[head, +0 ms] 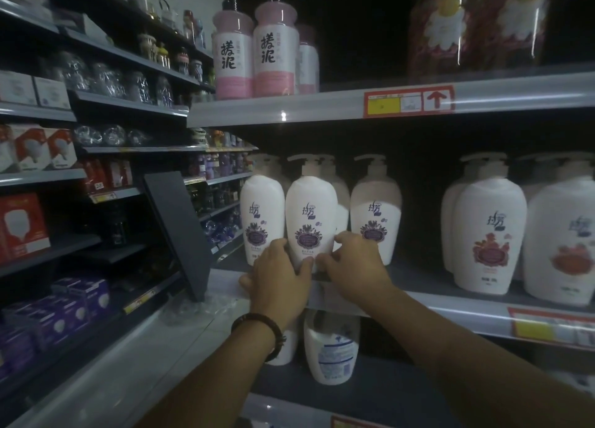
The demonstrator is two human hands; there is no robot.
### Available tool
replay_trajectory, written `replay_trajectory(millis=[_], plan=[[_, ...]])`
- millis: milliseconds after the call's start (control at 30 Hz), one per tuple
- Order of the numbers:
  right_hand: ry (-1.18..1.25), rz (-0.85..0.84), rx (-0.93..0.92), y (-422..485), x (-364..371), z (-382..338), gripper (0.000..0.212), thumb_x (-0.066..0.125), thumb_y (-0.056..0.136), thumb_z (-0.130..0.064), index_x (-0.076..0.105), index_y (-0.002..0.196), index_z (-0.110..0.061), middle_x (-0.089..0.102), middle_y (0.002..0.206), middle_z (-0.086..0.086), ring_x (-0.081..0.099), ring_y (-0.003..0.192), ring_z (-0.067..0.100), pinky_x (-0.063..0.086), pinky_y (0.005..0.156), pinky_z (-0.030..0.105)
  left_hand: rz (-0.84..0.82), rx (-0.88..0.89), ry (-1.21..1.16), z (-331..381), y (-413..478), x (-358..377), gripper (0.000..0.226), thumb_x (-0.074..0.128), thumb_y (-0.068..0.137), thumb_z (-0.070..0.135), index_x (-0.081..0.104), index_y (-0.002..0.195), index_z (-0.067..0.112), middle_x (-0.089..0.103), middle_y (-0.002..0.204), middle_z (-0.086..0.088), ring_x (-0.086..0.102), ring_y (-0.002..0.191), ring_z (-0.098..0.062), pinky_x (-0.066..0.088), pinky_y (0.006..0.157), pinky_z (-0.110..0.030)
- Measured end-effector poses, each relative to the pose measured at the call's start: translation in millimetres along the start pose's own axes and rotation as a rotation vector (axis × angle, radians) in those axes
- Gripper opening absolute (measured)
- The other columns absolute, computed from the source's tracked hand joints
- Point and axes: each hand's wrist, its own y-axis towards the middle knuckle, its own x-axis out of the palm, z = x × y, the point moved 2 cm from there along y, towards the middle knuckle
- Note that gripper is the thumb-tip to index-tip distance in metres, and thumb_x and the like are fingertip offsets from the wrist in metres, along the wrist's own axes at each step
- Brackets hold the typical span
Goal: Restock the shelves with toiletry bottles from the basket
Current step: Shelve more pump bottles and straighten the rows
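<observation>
Left hand [279, 277] and right hand [352, 266] each close their grip, fingers curled, around the base of a white pump bottle [310, 215] standing upright at the shelf [457, 310] front edge.

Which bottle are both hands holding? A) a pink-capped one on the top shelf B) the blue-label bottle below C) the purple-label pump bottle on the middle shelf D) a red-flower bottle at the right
C: the left hand and right hand grip the purple-label pump bottle near its base.
</observation>
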Motion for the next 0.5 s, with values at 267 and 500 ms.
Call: replay_trajectory(millis=[267, 500], plan=[[-0.01, 0.041, -0.039, -19.8, -27.6, 1.5, 0.041, 0.064, 0.095, -0.036, 0.06, 0.128, -0.012, 0.074, 0.103, 0.01, 0.069, 0.098, 0.029, 0.057, 0.089, 0.043, 0.105, -0.041, -0.015, 12.6, -15.1, -8.8, 0.041, 0.072, 0.092, 0.031, 0.049, 0.126, 0.027, 0.056, 0.127, 0.004, 0.049, 0.124, -0.025, 0.037, 0.107, -0.05], [0.057, 0.038, -0.039, -47.0, -58.6, 4.1, 0.032, 0.063, 0.099, -0.03, 0.062, 0.126, -0.012, 0.067, 0.104, 0.004, 0.068, 0.103, 0.027, 0.056, 0.091, 0.038, 0.164, 0.023, -0.161, 36.2, -44.6, -11.1, 0.046, 0.075, 0.092, 0.023, 0.05, 0.131, 0.018, 0.052, 0.132, -0.005, 0.054, 0.12, -0.026, 0.045, 0.1, -0.039]])
